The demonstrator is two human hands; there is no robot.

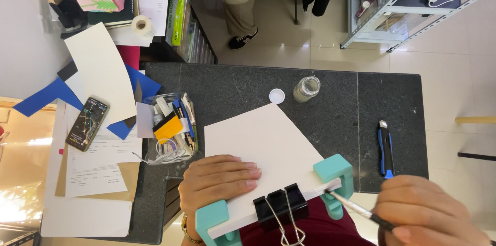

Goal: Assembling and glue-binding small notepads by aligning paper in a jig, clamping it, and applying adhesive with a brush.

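— Teal plastic clamp frame (333,169) and one black metal binder clip (279,202) are gripping the white paper stack (258,145) along its near edge, seemingly so the sheets stay aligned.

— And the hands?

— The left hand (219,181) is lying flat, fingers stretched out, pressing the stack down and grasping nothing. The right hand (426,210) is pinching one thin brush (351,205), its tip touching the clamped edge.

— Farther off?

— One blue utility knife (385,148) is lying to the right, one small glass jar (306,89) is standing open beside its single white lid (277,95), one clear plastic tub of supplies (168,129) is sitting left.
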